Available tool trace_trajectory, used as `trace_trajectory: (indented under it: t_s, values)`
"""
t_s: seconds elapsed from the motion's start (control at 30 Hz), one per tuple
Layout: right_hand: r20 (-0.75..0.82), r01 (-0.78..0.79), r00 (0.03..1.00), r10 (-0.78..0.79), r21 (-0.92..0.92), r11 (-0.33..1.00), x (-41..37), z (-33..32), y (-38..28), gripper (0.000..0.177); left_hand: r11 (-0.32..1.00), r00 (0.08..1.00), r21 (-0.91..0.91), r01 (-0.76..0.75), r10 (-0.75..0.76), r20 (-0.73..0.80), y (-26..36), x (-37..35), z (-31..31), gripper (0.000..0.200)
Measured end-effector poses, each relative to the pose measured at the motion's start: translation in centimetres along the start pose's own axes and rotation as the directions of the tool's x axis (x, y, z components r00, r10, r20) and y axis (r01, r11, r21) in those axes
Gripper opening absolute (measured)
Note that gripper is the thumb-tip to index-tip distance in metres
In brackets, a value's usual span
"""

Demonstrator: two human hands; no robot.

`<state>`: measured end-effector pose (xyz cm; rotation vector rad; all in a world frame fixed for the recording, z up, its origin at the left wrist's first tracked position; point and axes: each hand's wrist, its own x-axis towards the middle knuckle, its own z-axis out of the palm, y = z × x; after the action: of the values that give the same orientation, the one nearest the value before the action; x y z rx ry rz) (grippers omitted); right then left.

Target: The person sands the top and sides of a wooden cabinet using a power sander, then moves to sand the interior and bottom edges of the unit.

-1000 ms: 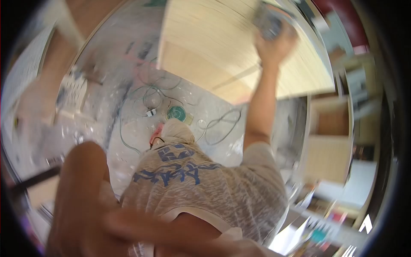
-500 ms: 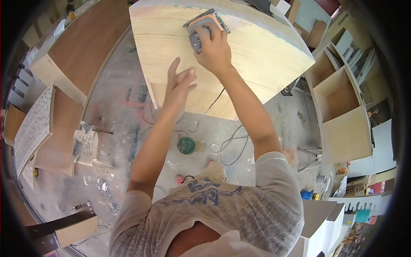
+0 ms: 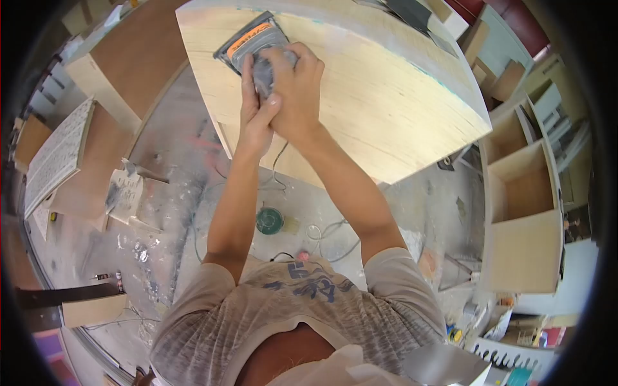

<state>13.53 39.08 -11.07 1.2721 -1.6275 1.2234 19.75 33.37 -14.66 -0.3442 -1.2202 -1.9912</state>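
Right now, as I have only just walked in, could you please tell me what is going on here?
A person has both hands on what looks like a power sander, which is on a broad pale wooden panel. The right hand is wrapped around its body, and the left hand is against its side, though how firm that grip is cannot be told. The tool is near the panel's left side. A thin cord hangs past the panel's near edge.
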Motion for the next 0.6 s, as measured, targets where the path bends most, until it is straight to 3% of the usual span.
trace_trajectory:
  t_s: [0.07, 0.23, 0.3, 0.33, 0.4, 0.43, 0.5, 0.57, 0.6]
  values:
    - [0.033, 0.005, 0.999, -0.001, -0.128, 0.992, 0.6, -0.2, -1.7, 0.047, 1.0, 1.0, 0.001, 0.006, -0.006, 0.021, 1.1, 0.3, -0.1, 0.088]
    - [-0.049, -0.037, 0.998, 0.029, -0.166, 0.985, -1.0, -1.7, -1.5, 0.044, 0.996, 0.994, -0.06, 0.06, -0.054, 0.093, 0.1, 1.3, -0.1, 0.082]
    - [-0.053, -0.114, 0.993, 0.106, -0.182, 0.977, -2.3, -1.8, -1.6, 0.045, 0.952, 0.961, -0.164, 0.258, -0.234, 0.15, 0.1, 1.7, -0.6, 0.076]
    - [-0.053, -0.086, 0.996, 0.077, -0.197, 0.977, -2.5, -1.6, -1.2, 0.048, 0.946, 0.953, -0.17, 0.278, -0.249, 0.17, -0.1, 2.1, -0.7, 0.076]
    - [-0.051, -0.053, 0.998, 0.042, -0.241, 0.969, -2.2, -2.0, -0.5, 0.05, 0.985, 0.974, -0.033, 0.17, -0.162, 0.159, -0.5, 2.6, -0.2, 0.078]
    - [0.001, -0.061, 0.998, 0.063, -0.222, 0.973, -2.3, -2.7, -0.7, 0.054, 0.982, 0.971, -0.051, 0.185, -0.174, 0.164, -0.5, 2.3, 0.0, 0.078]
    - [0.051, -0.052, 0.997, 0.064, -0.212, 0.976, -1.8, -4.1, -0.5, 0.059, 0.911, 0.994, 0.409, 0.054, -0.086, 0.061, 0.0, 2.7, 0.5, 0.086]
    - [0.213, -0.131, 0.969, 0.125, 0.017, 0.991, -1.5, -6.0, -0.3, 0.063, 0.88, 0.997, 0.471, 0.067, -0.072, -0.007, 0.7, 2.5, 1.1, 0.09]
    - [0.216, -0.131, 0.968, 0.126, 0.009, 0.991, -1.5, -6.7, -0.2, 0.063, 0.838, 0.996, 0.539, 0.087, -0.054, -0.076, 0.8, 2.3, 1.3, 0.094]
